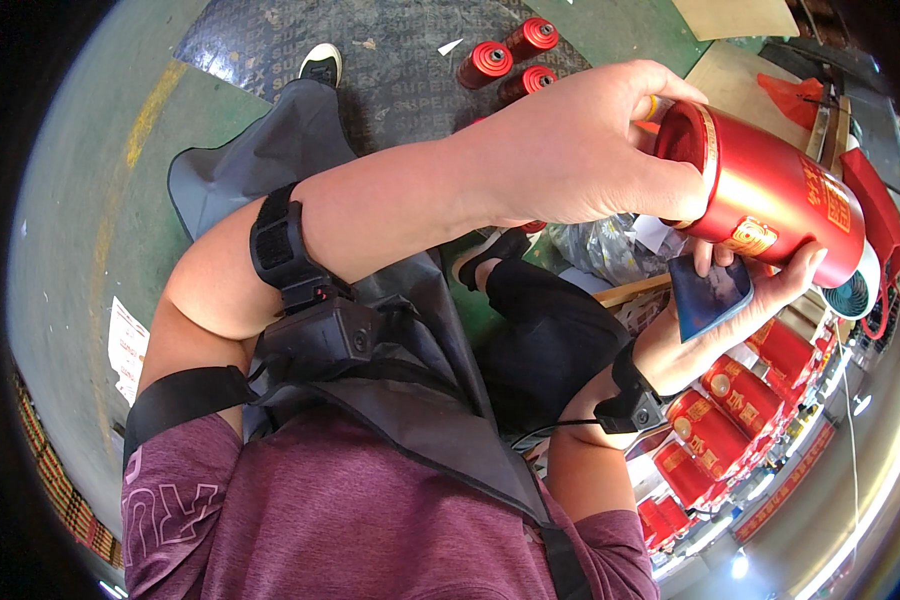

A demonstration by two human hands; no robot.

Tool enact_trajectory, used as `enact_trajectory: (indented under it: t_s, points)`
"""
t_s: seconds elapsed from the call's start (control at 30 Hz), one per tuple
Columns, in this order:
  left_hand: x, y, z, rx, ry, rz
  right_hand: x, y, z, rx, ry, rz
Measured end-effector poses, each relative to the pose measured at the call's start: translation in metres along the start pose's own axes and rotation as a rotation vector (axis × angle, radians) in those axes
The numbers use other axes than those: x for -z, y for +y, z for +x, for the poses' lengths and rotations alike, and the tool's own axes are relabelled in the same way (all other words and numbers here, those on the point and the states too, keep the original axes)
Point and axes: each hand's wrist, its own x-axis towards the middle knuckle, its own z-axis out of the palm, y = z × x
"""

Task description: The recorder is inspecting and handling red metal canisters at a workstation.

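Note:
A shiny red metal canister [770, 175] with gold emblems is held tilted at the upper right. My left hand [620, 140] reaches across and grips its left end, fingers wrapped round the rim by a gold band. From below, my right hand [760, 285] clasps the canister's side, thumb near its right end. A dark blue cloth [710, 295] hangs by the right palm, partly hidden by the fingers and canister.
Several red canisters [487, 64] stand on a dark mat [400, 60] ahead. More red canisters [735, 390] are stacked in rows at the right. A clear plastic bag [605, 255] lies beyond my legs, near a wooden edge [635, 290]. A grey apron [270, 150] spreads leftward.

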Motion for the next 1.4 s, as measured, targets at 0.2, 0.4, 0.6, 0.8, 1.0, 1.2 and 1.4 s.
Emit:
enact_trajectory:
  t_s: [0.2, 0.4, 0.6, 0.8, 1.0, 1.2, 1.4]
  points:
    - [0.0006, 0.0000, -0.0004, 0.017, 0.005, 0.007, 0.0021, 0.0004, -0.0020, -0.016, -0.049, 0.018]
    - [-0.0003, 0.0009, -0.0008, -0.016, 0.008, -0.002, -0.0009, 0.0018, -0.0018, 0.028, 0.000, 0.004]
    - [0.0001, 0.0000, -0.0001, 0.000, 0.004, 0.000, 0.0009, 0.0027, -0.0004, 0.022, -0.013, -0.006]
    - [-0.0006, -0.0024, 0.0012, -0.020, -0.001, -0.001, 0.0004, 0.0012, 0.0001, 0.035, -0.034, 0.024]
    - [0.0006, -0.0032, 0.0008, -0.023, -0.009, -0.012, 0.0001, 0.0017, -0.0011, 0.036, -0.033, 0.003]
    - [-0.0006, 0.0002, -0.0007, -0.009, 0.009, 0.012, 0.0017, 0.0000, -0.0033, -0.018, -0.045, 0.020]
    - [0.0008, -0.0009, 0.0004, -0.018, -0.004, -0.012, 0.0011, -0.0009, -0.0024, 0.000, -0.028, 0.005]
